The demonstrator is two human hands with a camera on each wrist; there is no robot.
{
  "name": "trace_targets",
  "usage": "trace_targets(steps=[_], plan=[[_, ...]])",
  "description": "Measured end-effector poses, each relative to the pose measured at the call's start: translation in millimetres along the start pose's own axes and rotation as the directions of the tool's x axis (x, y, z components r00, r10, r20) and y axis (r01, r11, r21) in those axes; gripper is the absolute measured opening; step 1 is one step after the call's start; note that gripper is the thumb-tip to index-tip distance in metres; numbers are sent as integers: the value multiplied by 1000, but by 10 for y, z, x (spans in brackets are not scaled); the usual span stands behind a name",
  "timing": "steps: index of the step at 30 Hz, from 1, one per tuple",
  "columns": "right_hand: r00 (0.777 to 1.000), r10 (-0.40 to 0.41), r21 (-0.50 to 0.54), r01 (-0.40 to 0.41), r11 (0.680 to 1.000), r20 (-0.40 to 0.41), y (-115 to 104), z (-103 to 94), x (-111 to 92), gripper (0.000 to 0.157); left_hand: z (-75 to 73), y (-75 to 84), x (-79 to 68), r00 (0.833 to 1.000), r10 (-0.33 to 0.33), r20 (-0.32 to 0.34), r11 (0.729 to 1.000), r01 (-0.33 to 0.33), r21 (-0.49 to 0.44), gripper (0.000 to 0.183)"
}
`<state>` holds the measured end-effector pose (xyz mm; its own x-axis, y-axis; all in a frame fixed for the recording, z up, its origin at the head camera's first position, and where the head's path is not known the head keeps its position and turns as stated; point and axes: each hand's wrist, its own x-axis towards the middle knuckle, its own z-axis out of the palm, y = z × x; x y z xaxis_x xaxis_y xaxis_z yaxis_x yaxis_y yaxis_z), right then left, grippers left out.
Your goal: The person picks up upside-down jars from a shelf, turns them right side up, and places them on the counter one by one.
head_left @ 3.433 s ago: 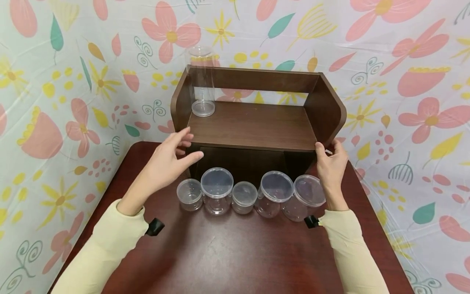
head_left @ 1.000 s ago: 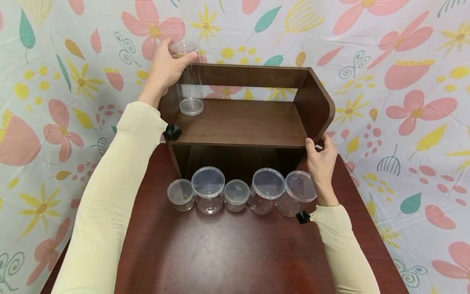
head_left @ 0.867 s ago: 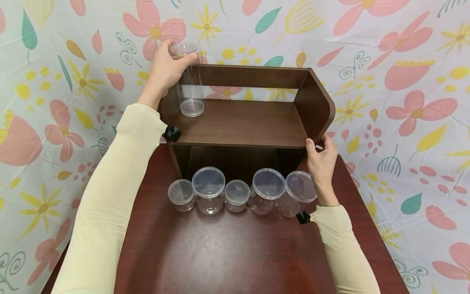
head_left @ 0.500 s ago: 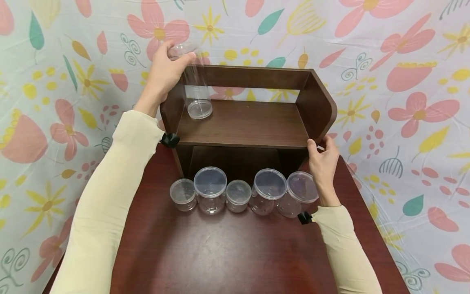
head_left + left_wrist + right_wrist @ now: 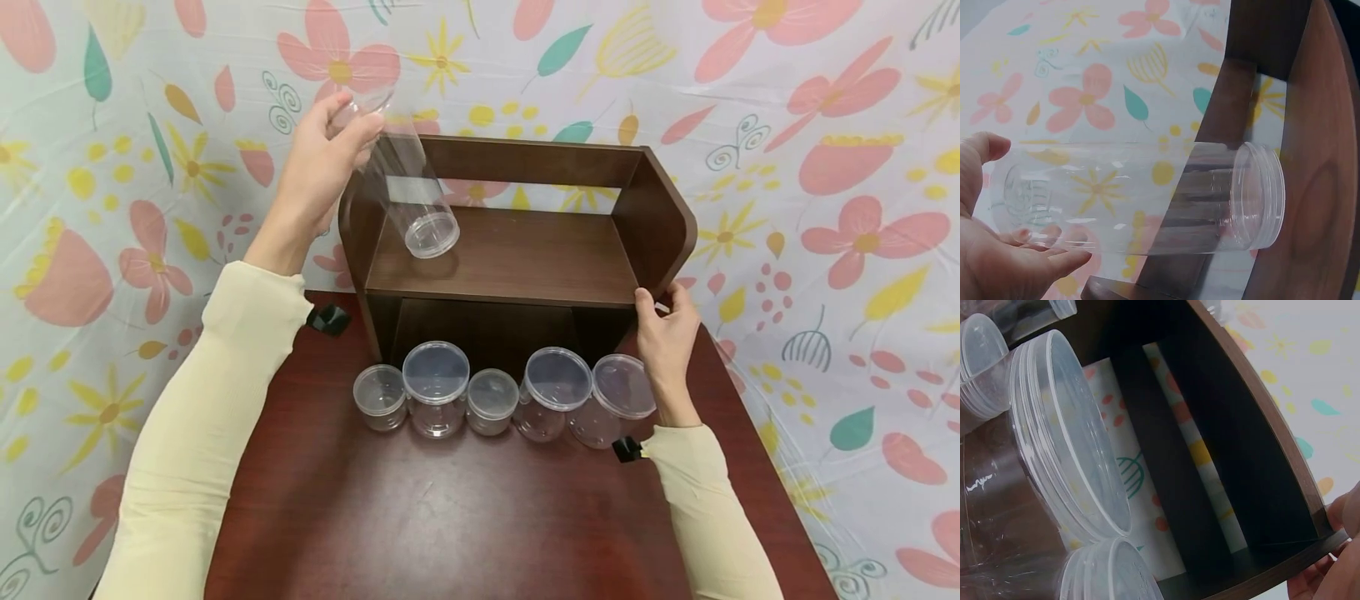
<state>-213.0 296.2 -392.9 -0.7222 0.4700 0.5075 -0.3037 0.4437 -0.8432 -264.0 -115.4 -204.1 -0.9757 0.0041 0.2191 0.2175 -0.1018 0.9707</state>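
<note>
My left hand (image 5: 318, 162) grips a tall clear plastic jar (image 5: 412, 179) by its upper end. The jar leans, its ridged capped end down and to the right, close over the upper board of a dark brown two-tier shelf (image 5: 525, 258). In the left wrist view the thumb and fingers curl round the near end of the jar (image 5: 1141, 200). At the shelf's right front corner, my right hand (image 5: 670, 337) pinches the edge of the upper board between thumb and fingers; the right wrist view has these fingers (image 5: 979, 147) out of it but shows the board's corner.
Several shorter clear lidded jars stand in a row before the shelf, among them a small one (image 5: 381, 400) at the left and a wide one (image 5: 555, 387) towards the right. Under them is a dark red table (image 5: 450, 517). Flowered cloth (image 5: 862, 292) hangs around.
My left hand has reached up to the tall jar, taken hold of its top, lifted and tilted it, and brought it forward and right. The right hand stays at the shelf corner.
</note>
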Motion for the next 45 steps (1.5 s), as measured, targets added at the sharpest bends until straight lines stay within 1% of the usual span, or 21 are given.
trace_targets(steps=[5, 9, 11, 18, 20, 23, 27, 33, 36, 43, 45], plan=[[1000, -6, -5, 6, 1000, 5, 0, -11, 14, 23, -38, 2, -152, 1000, 23, 19, 994, -21, -109, 71], [1000, -4, -4, 4, 1000, 6, 1, -6, 21, 21, -69, 4, -278, 998, 53, 38, 984, -46, -172, 68], [1000, 0, -4, 0, 1000, 7, 4, -3, 24, 21, -83, -8, -346, 997, 62, 48, 982, -52, -182, 67], [1000, 22, -22, -22, 1000, 6, 4, -2, 37, 21, -115, -89, -559, 996, 55, 70, 973, -38, -226, 67], [1000, 30, -24, -30, 999, 6, -43, -9, 29, 21, -125, -111, -614, 995, 61, 74, 974, -43, -224, 68], [999, 41, -20, -40, 999, 20, -205, -34, -10, 23, -148, -141, -698, 995, 71, 75, 973, -52, -227, 68], [997, 55, 4, -56, 998, 51, -362, -77, -44, 26, -188, -177, -810, 994, 82, 70, 965, -62, -254, 69], [996, 66, 13, -67, 998, 55, -373, -89, -46, 28, -231, -246, -955, 993, 101, 64, 953, -78, -292, 67], [996, 74, 13, -75, 997, 54, -358, -89, -42, 28, -251, -294, -1022, 994, 99, 54, 951, -79, -300, 65], [995, 88, 21, -89, 996, 41, 62, -71, 90, 27, -273, -422, -1139, 994, 92, 54, 940, -69, -334, 61], [996, 86, 26, -87, 996, 39, 75, -73, 95, 27, -272, -468, -1164, 995, 88, 51, 936, -65, -345, 60]])
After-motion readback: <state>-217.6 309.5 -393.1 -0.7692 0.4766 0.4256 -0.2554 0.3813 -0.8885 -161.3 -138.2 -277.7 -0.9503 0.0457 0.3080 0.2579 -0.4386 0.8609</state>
